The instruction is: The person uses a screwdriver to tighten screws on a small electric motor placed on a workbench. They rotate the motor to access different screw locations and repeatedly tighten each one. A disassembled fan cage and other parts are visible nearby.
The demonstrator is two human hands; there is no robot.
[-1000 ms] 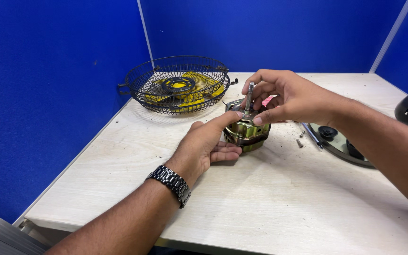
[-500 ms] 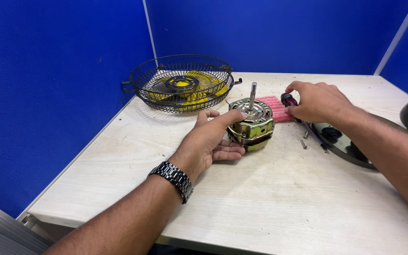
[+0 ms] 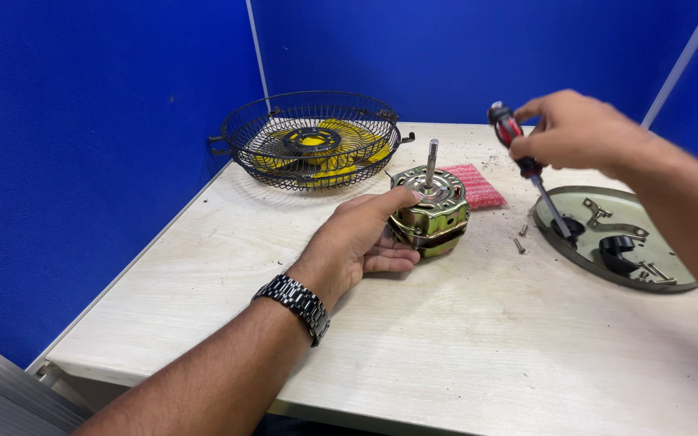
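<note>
Left hand (image 3: pixel 355 242) cupping motor (image 3: pixel 430 211) | right hand (image 3: pixel 579 133) gripping screwdriver (image 3: pixel 527 165), raised right of motor | screws (image 3: pixel 520 240) already out | motor casing unopened

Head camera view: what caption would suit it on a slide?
Left hand steadies a brass-coloured motor; right hand lifts a screwdriver.

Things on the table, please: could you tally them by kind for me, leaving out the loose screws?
Fan motor: 1
Wire fan guard: 1
Screwdriver: 1
Round metal plate: 1
Pink pad: 1
Total: 5
</note>
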